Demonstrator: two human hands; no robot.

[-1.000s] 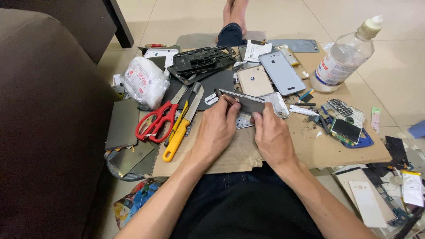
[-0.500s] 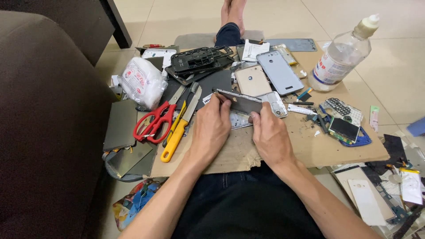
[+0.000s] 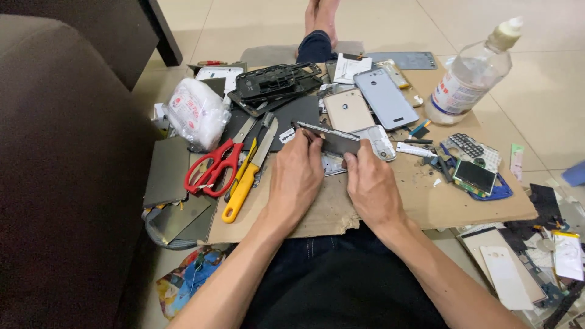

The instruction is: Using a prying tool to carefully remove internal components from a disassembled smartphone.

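1. Two hands are working together over a sheet of brown cardboard (image 3: 439, 201) that is lying across the person's lap and the floor; the left hand (image 3: 297, 176) is pinching the near left end of a dark, flat phone body with a silver edge (image 3: 336, 141), fingers curled around it.
2. Opposite it, the right hand (image 3: 370, 181) is gripping the right end of that same phone body, thumb pressing on its top face, so the piece is being held tilted just above the cardboard.
3. Judging by this grip, the step in hand is prying or separating the phone body's layers, with both hands steadying it.
4. What comes next is probably calling for a thin tool worked into the seam while one hand is keeping the body from twisting; the yellow-handled utility knife (image 3: 247, 183) is lying just beside the left hand, next to red-handled scissors (image 3: 213, 167).
5. Lying around the work are a gold phone back cover (image 3: 348, 109), a grey-blue phone back cover (image 3: 385, 97), a clear plastic bottle with a white cap (image 3: 469, 76) and a black plastic frame (image 3: 277, 82).
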